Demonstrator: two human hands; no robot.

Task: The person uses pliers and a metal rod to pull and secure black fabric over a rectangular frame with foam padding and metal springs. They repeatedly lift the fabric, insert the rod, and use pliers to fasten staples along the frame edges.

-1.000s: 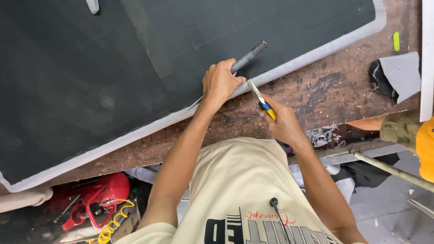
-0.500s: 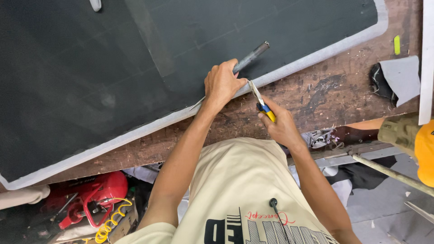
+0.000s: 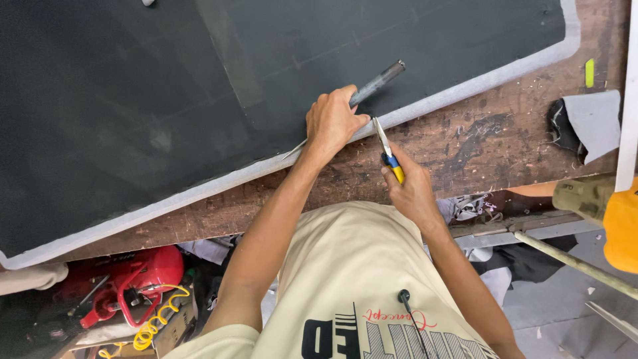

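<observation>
Left hand [image 3: 334, 121]: our fingers [image 3: 345, 96] are wrapped around a grey metal rod [image 3: 377, 82], which sticks out toward 2 o'clock over the dark panel [image 3: 166, 100]. The heel of that hand presses on the panel's grey fabric edge [image 3: 465, 85].

Right hand [image 3: 412, 189]: fingers closed on the yellow-and-blue handle of a utility knife [image 3: 387, 147]. Its blade points to 11 o'clock, with the tip at the grey edge just beside the left hand, at its 4 o'clock.

The panel lies flat on a worn brown tabletop [image 3: 492, 139] and covers most of it; the grey border runs from 8 o'clock up to 2 o'clock.

At 3 o'clock on the tabletop we see a folded grey fabric scrap [image 3: 595, 123], with a small yellow-green piece [image 3: 589, 72] above it.

At 4 o'clock off the tabletop edge there's an orange object [image 3: 623, 229].

At 8 o'clock below the tabletop: a red machine [image 3: 133, 279] with a coiled yellow hose [image 3: 156, 322].
</observation>
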